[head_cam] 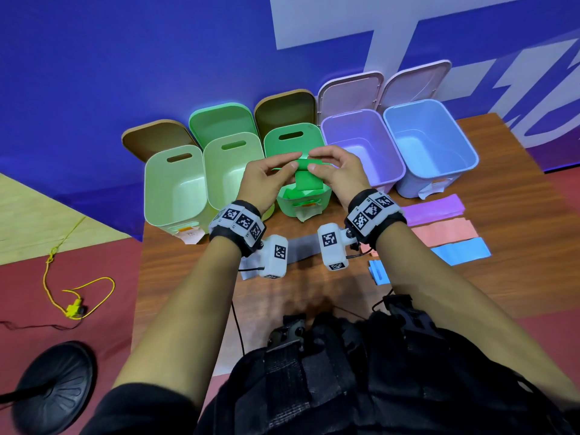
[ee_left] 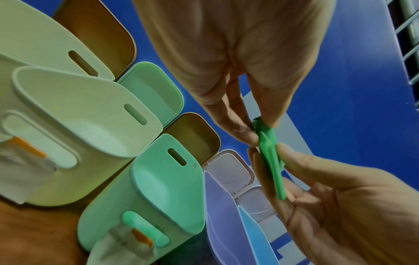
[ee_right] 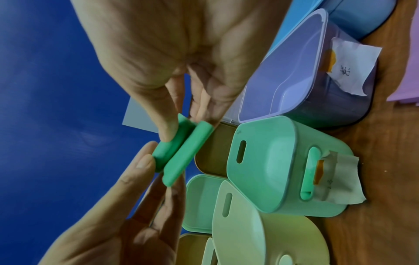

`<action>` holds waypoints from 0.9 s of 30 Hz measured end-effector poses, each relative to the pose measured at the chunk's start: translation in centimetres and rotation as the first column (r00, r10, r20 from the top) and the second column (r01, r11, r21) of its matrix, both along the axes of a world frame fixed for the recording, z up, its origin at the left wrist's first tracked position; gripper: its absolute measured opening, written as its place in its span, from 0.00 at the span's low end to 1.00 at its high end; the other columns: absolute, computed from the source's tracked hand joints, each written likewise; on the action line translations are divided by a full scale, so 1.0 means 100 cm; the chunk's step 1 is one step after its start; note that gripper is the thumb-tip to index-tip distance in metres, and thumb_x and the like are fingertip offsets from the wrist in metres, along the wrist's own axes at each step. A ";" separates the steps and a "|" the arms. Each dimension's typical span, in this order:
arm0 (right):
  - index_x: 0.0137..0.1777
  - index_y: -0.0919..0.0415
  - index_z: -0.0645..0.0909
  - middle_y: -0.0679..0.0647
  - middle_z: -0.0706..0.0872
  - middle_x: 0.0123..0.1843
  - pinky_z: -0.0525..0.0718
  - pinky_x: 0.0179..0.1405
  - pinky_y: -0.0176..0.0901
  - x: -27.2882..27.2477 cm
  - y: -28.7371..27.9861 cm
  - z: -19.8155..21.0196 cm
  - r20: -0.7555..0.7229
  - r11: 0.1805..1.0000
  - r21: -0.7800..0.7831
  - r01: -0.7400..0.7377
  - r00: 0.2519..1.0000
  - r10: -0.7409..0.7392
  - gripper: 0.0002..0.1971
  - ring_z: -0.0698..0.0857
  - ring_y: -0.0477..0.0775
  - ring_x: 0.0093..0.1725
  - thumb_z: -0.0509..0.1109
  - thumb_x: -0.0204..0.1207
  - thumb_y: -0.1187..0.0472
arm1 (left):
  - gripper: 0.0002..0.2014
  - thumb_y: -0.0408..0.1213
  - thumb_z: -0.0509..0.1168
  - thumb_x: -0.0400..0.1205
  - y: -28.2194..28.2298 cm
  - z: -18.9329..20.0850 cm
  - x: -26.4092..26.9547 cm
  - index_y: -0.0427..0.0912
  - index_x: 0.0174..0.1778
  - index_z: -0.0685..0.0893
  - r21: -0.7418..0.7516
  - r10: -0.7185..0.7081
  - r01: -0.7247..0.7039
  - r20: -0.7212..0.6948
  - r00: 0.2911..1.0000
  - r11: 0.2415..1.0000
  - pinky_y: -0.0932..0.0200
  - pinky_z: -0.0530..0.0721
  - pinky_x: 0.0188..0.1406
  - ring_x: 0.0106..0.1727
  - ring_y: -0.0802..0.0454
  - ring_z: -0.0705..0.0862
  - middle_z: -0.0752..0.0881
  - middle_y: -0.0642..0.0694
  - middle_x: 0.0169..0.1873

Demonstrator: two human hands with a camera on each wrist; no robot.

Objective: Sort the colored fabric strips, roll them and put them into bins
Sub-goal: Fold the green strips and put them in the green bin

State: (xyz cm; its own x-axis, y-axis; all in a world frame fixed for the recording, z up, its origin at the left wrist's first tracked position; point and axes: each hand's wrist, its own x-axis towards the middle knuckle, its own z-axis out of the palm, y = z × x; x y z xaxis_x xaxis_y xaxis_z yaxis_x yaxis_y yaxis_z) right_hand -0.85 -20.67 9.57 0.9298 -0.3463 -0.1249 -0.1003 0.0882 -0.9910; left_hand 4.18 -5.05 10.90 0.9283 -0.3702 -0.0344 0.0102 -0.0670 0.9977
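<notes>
A wooden table (head_cam: 502, 196) is set against a blue wall, with a row of open bins along its far edge.

Above the row, the left hand (head_cam: 266, 180) and the right hand (head_cam: 337, 171) are held close together, and a green fabric strip (head_cam: 303, 164) is pinched between thumb and fingertips of both. Part of it is already wound into a small roll, and a loose tail hangs down toward the green bin (head_cam: 298, 199) directly beneath. From the wrist views the roll is seen as two soft, rounded folds pressed between the fingers.

The strip is judged to be light, limp and slightly stretchy; no shape would be kept without pressure. It is best gripped at both ends of the roll, so that the coil is not allowed to spring open, and released only once low over the bin.

Folded green pieces can be made out inside the green bin. To its left two pale green bins (head_cam: 175, 189) stand, and to its right a purple bin (head_cam: 361, 146) and a blue bin (head_cam: 430, 142). On the table near the right forearm, purple (head_cam: 433, 210), pink (head_cam: 442, 230) and blue (head_cam: 461, 251) strips are laid flat.
</notes>
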 end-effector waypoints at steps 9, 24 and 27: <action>0.46 0.44 0.89 0.55 0.91 0.55 0.82 0.69 0.65 0.002 0.000 0.000 0.003 1.000 -0.011 0.014 1.000 -0.014 0.09 0.87 0.61 0.63 0.77 0.67 0.57 | 0.10 0.26 0.70 0.81 -0.003 0.001 0.002 0.38 0.56 0.89 0.066 0.028 -0.027 -0.009 1.000 0.997 0.56 0.88 0.54 0.39 0.57 0.88 0.90 0.47 0.42; 0.54 0.61 0.87 0.67 0.85 0.61 0.89 0.57 0.45 0.001 -0.003 -0.001 0.011 0.997 0.078 0.007 1.000 -0.008 0.10 0.85 0.63 0.66 0.74 0.75 0.72 | 0.05 0.27 0.71 0.81 -0.007 0.002 0.002 0.36 0.52 0.89 0.045 0.025 -0.025 0.000 1.000 0.999 0.50 0.89 0.56 0.44 0.49 0.91 0.88 0.42 0.47; 0.55 0.58 0.86 0.61 0.87 0.59 0.88 0.63 0.51 0.001 -0.002 -0.001 -0.005 0.995 0.094 0.026 1.000 -0.025 0.12 0.85 0.61 0.67 0.76 0.74 0.71 | 0.07 0.27 0.73 0.79 -0.006 0.002 0.004 0.39 0.50 0.88 0.067 0.030 -0.030 -0.001 1.000 0.997 0.49 0.89 0.58 0.44 0.45 0.92 0.89 0.41 0.48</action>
State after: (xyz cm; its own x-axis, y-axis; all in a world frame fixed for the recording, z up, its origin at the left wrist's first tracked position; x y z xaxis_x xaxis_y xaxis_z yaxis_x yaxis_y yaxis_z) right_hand -0.72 -20.85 9.51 0.9203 -0.3563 -0.1615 -0.1003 0.1839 -0.9778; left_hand 4.57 -5.69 11.10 0.9389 -0.3390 -0.0597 0.0151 -0.1328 0.9910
